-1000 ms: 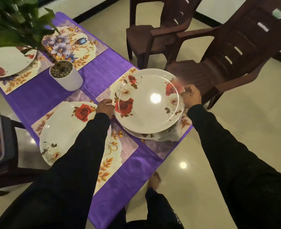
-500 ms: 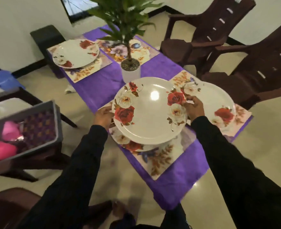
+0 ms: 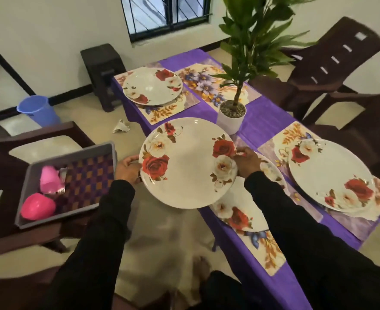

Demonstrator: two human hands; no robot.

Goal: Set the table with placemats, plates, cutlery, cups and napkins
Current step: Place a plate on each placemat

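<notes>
Gripping the plate (image 3: 187,163) by opposite rims with my left hand (image 3: 127,170) and right hand (image 3: 247,163), I judge the bare mat (image 3: 209,86) lies beyond it, nearer my right.

I count four plates: one (image 3: 189,164) gripped between my left hand (image 3: 127,170) and right hand (image 3: 248,163), one (image 3: 240,211) just under my right wrist, one (image 3: 328,175) further right, one (image 3: 152,86) beyond my hands. Four placemats (each floral). Two pink cups (image 3: 43,191) left of my left hand. One potted plant (image 3: 232,115).
</notes>
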